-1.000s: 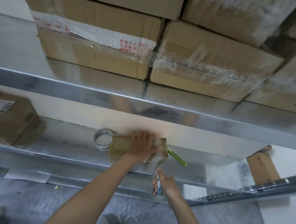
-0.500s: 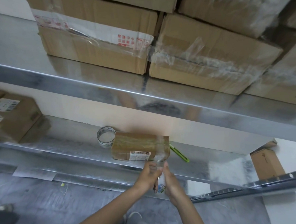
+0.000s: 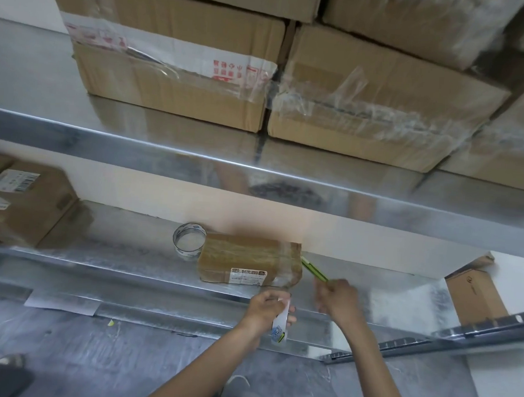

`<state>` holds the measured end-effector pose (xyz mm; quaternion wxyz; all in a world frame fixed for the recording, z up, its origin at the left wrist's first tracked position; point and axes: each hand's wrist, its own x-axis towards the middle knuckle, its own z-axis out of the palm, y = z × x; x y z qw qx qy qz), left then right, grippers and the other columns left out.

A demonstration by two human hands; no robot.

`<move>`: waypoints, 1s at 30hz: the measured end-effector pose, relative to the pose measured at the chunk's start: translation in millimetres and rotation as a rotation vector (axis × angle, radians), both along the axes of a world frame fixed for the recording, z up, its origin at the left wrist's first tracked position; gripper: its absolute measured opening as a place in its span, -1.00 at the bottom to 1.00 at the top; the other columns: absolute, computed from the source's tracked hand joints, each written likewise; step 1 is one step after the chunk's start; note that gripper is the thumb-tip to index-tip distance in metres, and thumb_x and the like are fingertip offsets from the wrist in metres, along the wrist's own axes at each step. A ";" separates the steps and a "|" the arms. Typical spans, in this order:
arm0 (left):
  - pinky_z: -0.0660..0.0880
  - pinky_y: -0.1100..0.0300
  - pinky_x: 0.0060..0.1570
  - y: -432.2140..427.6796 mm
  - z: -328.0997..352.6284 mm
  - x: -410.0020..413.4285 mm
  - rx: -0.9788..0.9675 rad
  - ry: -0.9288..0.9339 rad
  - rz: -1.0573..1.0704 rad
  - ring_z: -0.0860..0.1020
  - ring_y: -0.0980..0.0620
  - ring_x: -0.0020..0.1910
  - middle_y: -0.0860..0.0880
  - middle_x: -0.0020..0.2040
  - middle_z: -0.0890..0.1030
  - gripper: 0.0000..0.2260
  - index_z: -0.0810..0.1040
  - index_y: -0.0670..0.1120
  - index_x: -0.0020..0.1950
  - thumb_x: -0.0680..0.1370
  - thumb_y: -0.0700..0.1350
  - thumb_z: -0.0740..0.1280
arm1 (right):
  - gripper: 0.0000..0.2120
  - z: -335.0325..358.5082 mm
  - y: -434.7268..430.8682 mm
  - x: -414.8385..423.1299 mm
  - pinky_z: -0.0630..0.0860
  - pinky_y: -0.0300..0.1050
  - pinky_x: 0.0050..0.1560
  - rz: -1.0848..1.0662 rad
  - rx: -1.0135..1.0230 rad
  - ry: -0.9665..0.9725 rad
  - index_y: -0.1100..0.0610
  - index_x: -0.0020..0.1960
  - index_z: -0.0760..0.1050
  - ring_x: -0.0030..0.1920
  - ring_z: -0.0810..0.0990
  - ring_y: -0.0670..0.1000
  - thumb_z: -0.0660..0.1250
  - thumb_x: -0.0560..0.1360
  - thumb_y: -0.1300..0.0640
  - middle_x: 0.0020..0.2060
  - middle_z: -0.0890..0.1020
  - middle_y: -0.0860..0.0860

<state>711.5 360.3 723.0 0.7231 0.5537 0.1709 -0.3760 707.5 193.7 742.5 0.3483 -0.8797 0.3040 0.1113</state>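
While the left hand (image 3: 267,307) clasps a bottle (image 3: 280,326), the hurried right hand (image 3: 339,299), its grasp indiscernible, may fumble the cutter (image 3: 311,267) beside the parcel (image 3: 245,257).

Head-worn — facing down, near shelf (image 3: 128,251)

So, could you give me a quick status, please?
Left hand grips white bottle. Right hand at end of green cutter, grip unclear. Taped parcel beside cutter, path open.

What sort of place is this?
Probably a stockroom or parcel-packing area: taped cardboard boxes stacked on metal shelving, and a small labelled parcel between a tape roll and a green cutter.
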 end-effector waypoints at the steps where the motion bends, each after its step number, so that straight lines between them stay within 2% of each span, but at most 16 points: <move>1: 0.57 0.18 -0.36 1.7 0.0 1.8 -0.008 0.013 -0.004 0.60 0.00 -0.47 -0.21 -0.24 0.60 -0.92 0.52 -0.21 -0.03 0.60 -0.32 0.25 | -0.63 -5.3 -5.5 7.9 0.53 -0.06 -0.17 0.015 -0.094 -0.056 0.29 -0.25 0.59 -0.22 0.65 0.18 0.27 0.55 0.02 -0.33 0.66 0.19; 4: 0.60 0.19 -0.32 4.6 -3.9 4.5 -0.008 0.031 -0.014 0.63 -0.02 -0.39 -0.21 -0.23 0.63 -0.92 0.54 -0.24 0.03 0.60 -0.30 0.26 | -0.86 -22.6 -6.0 32.6 0.42 -0.07 -0.09 0.056 -0.209 -0.099 0.19 -0.07 0.55 -0.01 0.57 0.17 0.33 0.51 0.10 -0.10 0.63 0.13; 8: 0.60 0.19 -0.31 3.3 -2.0 4.3 -0.058 0.066 0.004 0.64 -0.02 -0.37 -0.25 -0.20 0.63 -0.89 0.51 -0.31 0.09 0.60 -0.32 0.26 | -0.74 -47.3 -2.2 54.1 0.38 0.00 0.10 0.208 -0.384 0.027 0.13 0.17 0.42 0.19 0.40 0.15 0.28 0.54 0.05 0.12 0.47 0.10; 12: 0.59 0.20 -0.35 2.8 1.2 5.0 -0.106 0.099 0.041 0.63 -0.03 -0.42 -0.31 -0.15 0.59 -0.88 0.49 -0.35 0.09 0.59 -0.33 0.26 | -0.77 -58.8 0.2 57.2 0.38 -0.01 0.12 0.192 -0.433 0.096 0.20 0.14 0.44 0.20 0.41 0.16 0.22 0.56 0.07 0.14 0.48 0.12; 14: 0.59 0.20 -0.34 3.1 -0.2 4.3 -0.110 0.112 0.051 0.64 -0.04 -0.39 -0.31 -0.14 0.60 -0.89 0.49 -0.35 0.08 0.60 -0.34 0.25 | -0.82 -60.9 -2.9 55.9 0.40 -0.02 0.02 0.173 -0.330 0.088 0.23 0.05 0.43 0.12 0.47 0.20 0.20 0.58 0.11 0.07 0.49 0.16; 16: 0.60 0.18 -0.32 3.5 -1.1 3.4 -0.108 0.119 0.053 0.65 -0.05 -0.35 -0.29 -0.17 0.62 -0.92 0.50 -0.32 0.05 0.59 -0.33 0.26 | -0.90 -60.9 -9.2 52.9 0.42 -0.02 -0.17 0.056 -0.115 0.020 0.20 -0.04 0.37 -0.13 0.55 0.18 0.21 0.58 0.15 -0.12 0.56 0.20; 18: 0.59 0.17 -0.29 3.9 -2.2 3.1 -0.112 0.117 0.049 0.65 -0.06 -0.32 -0.26 -0.19 0.64 -0.91 0.51 -0.32 0.05 0.59 -0.31 0.28 | -0.90 -55.5 -12.1 45.5 0.41 -0.04 -0.35 -0.126 0.167 -0.105 0.21 -0.11 0.37 -0.45 0.47 0.09 0.24 0.56 0.21 -0.40 0.53 0.15; 20: 0.59 0.17 -0.29 4.2 -1.5 2.9 -0.117 0.115 0.046 0.65 -0.06 -0.32 -0.25 -0.21 0.64 -0.91 0.51 -0.31 0.05 0.59 -0.31 0.27 | -0.87 -45.5 -11.5 32.0 0.29 -0.18 -0.49 -0.238 0.343 -0.212 0.24 -0.12 0.47 -0.57 0.33 -0.03 0.26 0.57 0.20 -0.52 0.42 0.06; 22: 0.59 0.17 -0.28 5.1 -0.5 3.0 -0.117 0.110 0.029 0.64 -0.06 -0.33 -0.25 -0.21 0.64 -0.89 0.50 -0.32 0.09 0.60 -0.31 0.26 | -0.75 -35.5 -7.9 16.7 0.16 -0.30 -0.56 -0.306 0.480 -0.288 0.24 -0.17 0.53 -0.59 0.22 -0.10 0.22 0.60 0.13 -0.52 0.33 0.01; 24: 0.58 0.18 -0.28 6.4 1.2 2.9 -0.121 0.107 0.011 0.63 -0.06 -0.36 -0.25 -0.22 0.63 -0.85 0.49 -0.34 0.14 0.60 -0.30 0.27 | -0.70 -25.9 -4.8 4.5 0.11 -0.30 -0.57 -0.333 0.594 -0.357 0.22 -0.19 0.52 -0.57 0.18 -0.11 0.17 0.62 0.11 -0.49 0.27 0.00; 27: 0.59 0.19 -0.30 8.0 2.4 3.4 -0.124 0.109 0.008 0.62 -0.05 -0.38 -0.27 -0.21 0.61 -0.81 0.47 -0.36 0.18 0.59 -0.31 0.27 | -0.76 -11.7 -2.7 -3.4 0.18 -0.30 -0.54 -0.314 0.714 -0.496 0.23 -0.07 0.52 -0.48 0.20 -0.07 0.11 0.64 0.23 -0.42 0.28 0.04; 30: 0.59 0.19 -0.32 9.4 3.6 2.8 -0.130 0.111 0.009 0.62 -0.04 -0.41 -0.28 -0.20 0.60 -0.81 0.47 -0.36 0.18 0.59 -0.31 0.28 | -0.78 6.3 -2.2 -4.0 0.28 -0.27 -0.43 -0.267 0.738 -0.616 0.22 0.03 0.54 -0.42 0.29 -0.02 0.11 0.62 0.32 -0.38 0.39 0.07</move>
